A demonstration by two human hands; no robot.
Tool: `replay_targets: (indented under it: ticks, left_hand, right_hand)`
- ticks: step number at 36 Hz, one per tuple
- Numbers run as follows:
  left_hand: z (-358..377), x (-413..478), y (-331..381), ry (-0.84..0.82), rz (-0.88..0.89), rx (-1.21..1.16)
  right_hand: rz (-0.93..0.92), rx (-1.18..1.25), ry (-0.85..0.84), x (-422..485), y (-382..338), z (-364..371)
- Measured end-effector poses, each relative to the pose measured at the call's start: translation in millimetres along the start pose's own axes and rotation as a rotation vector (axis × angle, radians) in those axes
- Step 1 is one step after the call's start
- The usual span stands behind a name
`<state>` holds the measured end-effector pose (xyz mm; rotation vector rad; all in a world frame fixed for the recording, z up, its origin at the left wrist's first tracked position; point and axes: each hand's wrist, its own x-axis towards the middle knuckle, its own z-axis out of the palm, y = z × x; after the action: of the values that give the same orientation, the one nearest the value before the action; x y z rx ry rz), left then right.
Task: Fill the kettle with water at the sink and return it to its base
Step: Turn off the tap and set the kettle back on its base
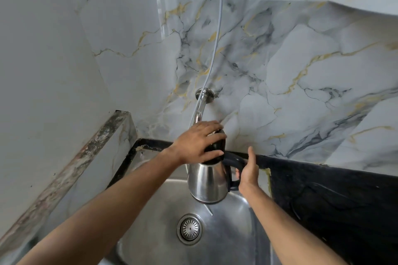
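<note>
A stainless steel kettle [207, 183] with a black lid and black handle hangs above the steel sink [234, 232], just below the wall tap [201, 106]. My right hand [247, 171] grips the black handle at the kettle's right side, thumb pointing up. My left hand [199, 142] lies flat over the black lid with fingers spread across it. I cannot tell whether the lid is fully closed or whether water is running. The kettle's base is not in view.
The sink drain [190, 229] lies below the kettle. A black counter [333, 200] runs to the right of the sink, and a marble ledge [64, 178] rises on the left. A grey cable [217, 34] hangs down the marble wall to the tap.
</note>
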<state>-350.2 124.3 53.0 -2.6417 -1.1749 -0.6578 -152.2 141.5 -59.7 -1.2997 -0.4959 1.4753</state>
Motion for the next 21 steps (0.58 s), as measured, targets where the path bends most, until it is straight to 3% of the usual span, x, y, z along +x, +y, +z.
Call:
replay_targets:
  ticks: [7, 15, 21]
  left_hand:
    - [20, -20, 33, -0.123, -0.278, -0.276]
    - [38, 1, 86, -0.103, -0.431, -0.434]
    - [27, 28, 117, -0.203, -0.444, -0.337]
  right_hand:
    - [-0.049, 0.003, 0.095, -15, -19, -52]
    - [-0.102, 0.024, 0.089, -28, -62, -94]
    - [-0.15, 0.019, 0.058, -34, -88, -115]
